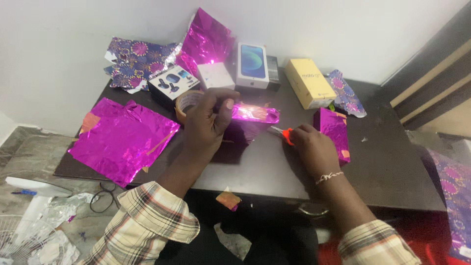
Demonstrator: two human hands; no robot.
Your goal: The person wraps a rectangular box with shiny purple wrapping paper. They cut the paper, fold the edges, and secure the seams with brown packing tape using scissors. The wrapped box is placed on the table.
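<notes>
1. The shiny magenta foil wrap (252, 115) on the dark table (392, 172) looks thin; a slip of the orange-handled cutter (284, 133) could tear it or nick a finger.
2. The left hand (208, 122) is closed, pinching the wrap's left end, just beside the brown tape roll (188, 102).
3. The right hand (314, 147) is curled around the cutter, its tip near the wrap's right end.
</notes>
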